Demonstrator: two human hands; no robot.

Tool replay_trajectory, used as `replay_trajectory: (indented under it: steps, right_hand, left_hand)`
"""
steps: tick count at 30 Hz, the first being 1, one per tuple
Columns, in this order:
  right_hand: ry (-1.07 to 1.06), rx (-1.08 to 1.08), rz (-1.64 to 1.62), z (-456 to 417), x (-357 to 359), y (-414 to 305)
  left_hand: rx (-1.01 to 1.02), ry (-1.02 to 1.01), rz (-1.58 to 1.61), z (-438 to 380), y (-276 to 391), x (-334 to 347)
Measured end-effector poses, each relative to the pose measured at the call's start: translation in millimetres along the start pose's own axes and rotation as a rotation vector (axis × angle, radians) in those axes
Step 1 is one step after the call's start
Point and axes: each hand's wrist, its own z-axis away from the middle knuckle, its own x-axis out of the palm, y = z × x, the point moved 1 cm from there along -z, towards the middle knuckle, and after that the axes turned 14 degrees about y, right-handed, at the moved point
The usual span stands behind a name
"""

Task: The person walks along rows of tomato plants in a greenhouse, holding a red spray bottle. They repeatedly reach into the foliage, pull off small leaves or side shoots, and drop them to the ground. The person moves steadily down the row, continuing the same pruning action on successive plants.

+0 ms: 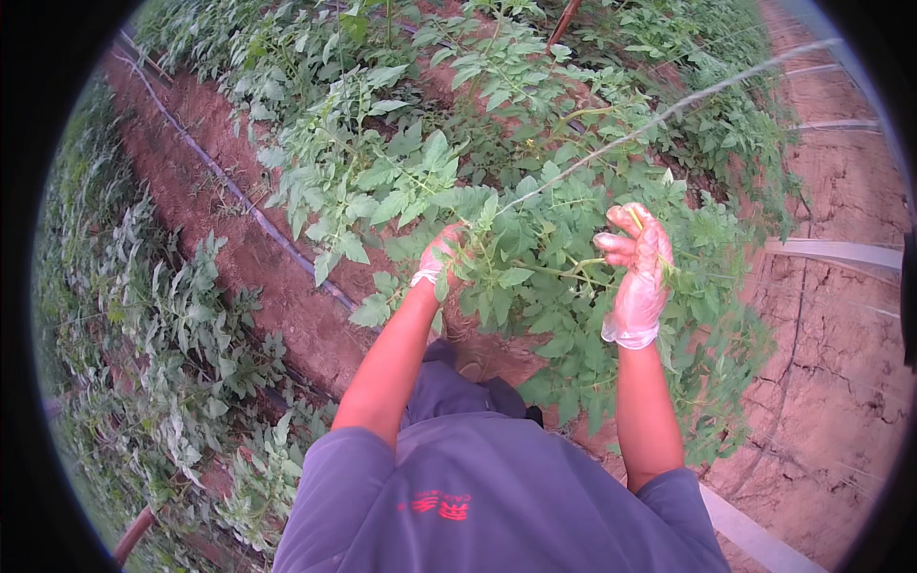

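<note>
Both hands wear thin, clear disposable gloves. My left hand (438, 259) reaches in among the leaves of a tomato plant (562, 276), near the lower visible end of a grey string (666, 113). Leaves cover part of its fingers, so what they grip cannot be told. To the right of the plant's middle, my right hand (636, 279) is raised with bent fingers. A thin yellow-green shoot (635, 218) lies across those fingers, and leafy green shows beside the palm. Small pale flower parts (584, 290) sit on the plant between the hands.
A drip irrigation hose (247, 204) runs along the reddish soil on the left. More tomato plants (193, 336) grow beyond it. The string slants up to the right. At right, cracked soil (831, 336) carries pale strips (834, 251). A brown stake (564, 25) stands at the top.
</note>
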Motion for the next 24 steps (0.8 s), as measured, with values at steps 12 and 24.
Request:
replay_trajectory:
  steps: [12,24]
  right_hand:
    - [-0.738,-0.084,1.023,232.9,-255.8,82.5]
    - [-0.776,-1.092,0.881,254.6,-200.9,-224.9]
  left_hand:
    - [-0.587,0.087,0.078,241.6,-150.5,-101.6]
    - [-0.8,0.238,0.175,328.3,-139.5,-164.1]
